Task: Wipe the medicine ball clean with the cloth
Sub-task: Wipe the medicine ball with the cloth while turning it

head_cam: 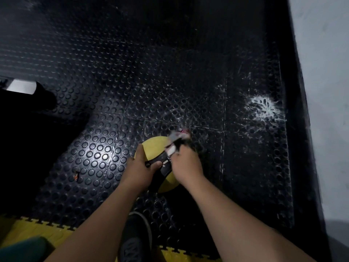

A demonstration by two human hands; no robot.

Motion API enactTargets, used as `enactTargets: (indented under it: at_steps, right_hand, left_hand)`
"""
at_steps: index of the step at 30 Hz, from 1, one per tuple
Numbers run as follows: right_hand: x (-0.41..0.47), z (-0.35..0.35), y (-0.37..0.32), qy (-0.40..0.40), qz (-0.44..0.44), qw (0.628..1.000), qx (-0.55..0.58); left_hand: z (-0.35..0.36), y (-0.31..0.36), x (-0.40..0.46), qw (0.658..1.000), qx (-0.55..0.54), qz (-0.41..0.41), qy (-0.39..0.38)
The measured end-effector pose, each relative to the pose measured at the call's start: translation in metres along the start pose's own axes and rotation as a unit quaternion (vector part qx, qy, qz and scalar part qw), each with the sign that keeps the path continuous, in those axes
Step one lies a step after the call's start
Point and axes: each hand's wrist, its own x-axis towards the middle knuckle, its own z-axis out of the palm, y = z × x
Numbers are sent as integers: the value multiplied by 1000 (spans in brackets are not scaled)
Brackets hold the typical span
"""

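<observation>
Yellow medicine ball (153,148) with black bands, down on the black studded rubber floor (170,72), low in the middle of the view. Left hand (140,167) laid over the ball's left and near side, thumb up along the yellow surface, fingers curled round a black handle-like band on top — gripping the ball there. Right hand (186,163) on the ball's right upper side, fingers bunched round a crumpled cloth (177,138), white and grey with a bit of pink, blurred. Cloth sticking out past the fingertips toward the far side, pressed against the ball's top right edge. Ball between the two hands, mostly under them, yellow showing at the far left and at the near bottom edge. White smears and a splash mark (264,108) on the floor to the right, well apart from the ball. Dark shoe (135,237) at the bottom edge, near a strip of yellow interlocking mat (37,229). Pale wall (324,91) along the right side.
</observation>
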Motion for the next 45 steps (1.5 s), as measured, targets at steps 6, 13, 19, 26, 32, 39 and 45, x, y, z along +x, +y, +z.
enactTargets:
  at_steps: [6, 13, 19, 26, 32, 39, 45]
  right_hand:
    - [17, -6, 13, 2, 94, 993, 76]
    - [14, -5, 15, 0, 75, 995, 73]
    - [4, 8, 11, -5, -17, 999, 38]
    - [18, 1, 13, -12, 23, 999, 45]
    - [30, -11, 18, -32, 69, 996, 49]
    - [36, -12, 13, -42, 100, 990, 86]
    - [32, -10, 17, -44, 80, 993, 73]
  left_hand:
    - [2, 3, -5, 999, 33, -4, -1]
    - [3, 0, -4, 1000, 19, 3, 1]
    - [3, -1, -1, 1000, 8, 13, 14]
    - [3, 2, -4, 1000, 11, 11, 9]
    - [3, -3, -5, 1000, 6, 16, 2]
    - [6, 0, -9, 999, 28, 24, 6]
    - [4, -4, -9, 999, 11, 35, 4]
